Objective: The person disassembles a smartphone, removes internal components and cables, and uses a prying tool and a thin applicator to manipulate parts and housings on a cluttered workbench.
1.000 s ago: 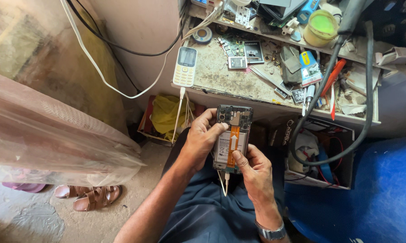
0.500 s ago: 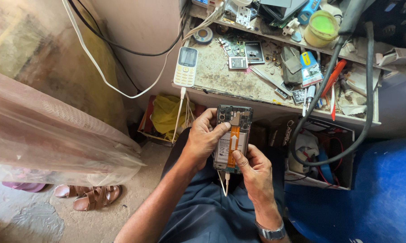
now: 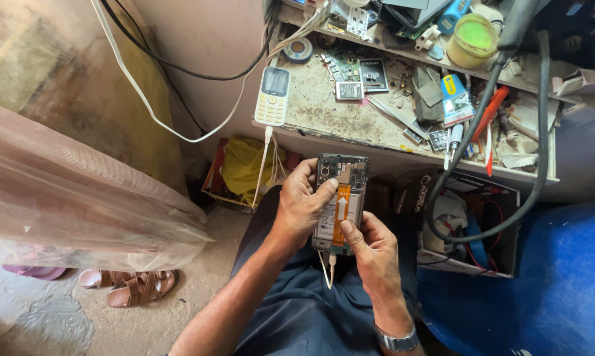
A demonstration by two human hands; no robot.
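An opened smartphone [image 3: 341,191] with its back cover off shows a circuit board, a battery and an orange flex cable. My left hand [image 3: 300,204] grips its left edge, thumb resting on the board. My right hand [image 3: 371,247] holds the lower right end, with its thumb pressed on the orange flex cable. A white cable [image 3: 328,269] hangs from the phone's bottom end over my lap.
A cluttered workbench [image 3: 324,112] ahead carries a white keypad phone [image 3: 273,96], loose circuit boards, tools and a green-lidded jar [image 3: 472,41]. A thick black hose [image 3: 508,204] loops beside an open box [image 3: 469,224]. A plastic sheet [image 3: 80,204] and sandals [image 3: 136,287] lie left.
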